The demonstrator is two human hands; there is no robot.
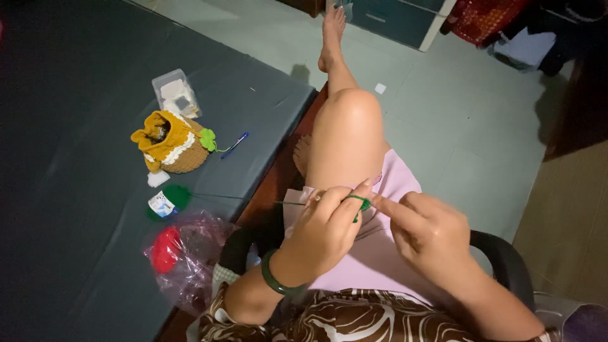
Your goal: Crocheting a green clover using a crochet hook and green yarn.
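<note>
While I monitor the head view, the left hand [326, 221] pinches a small green crocheted yarn piece [360, 201] between thumb and fingertips, above the lap. The right hand [425, 229] meets it from the side, index finger extended and touching the green piece; I cannot tell what its other fingers grip. A thin green strand [215, 196] runs from the hands toward a green yarn ball with a white label [168, 201] on the dark grey mat [76, 126]. A mustard-yellow crocheted pouch [172, 142] lies further along the mat.
</note>
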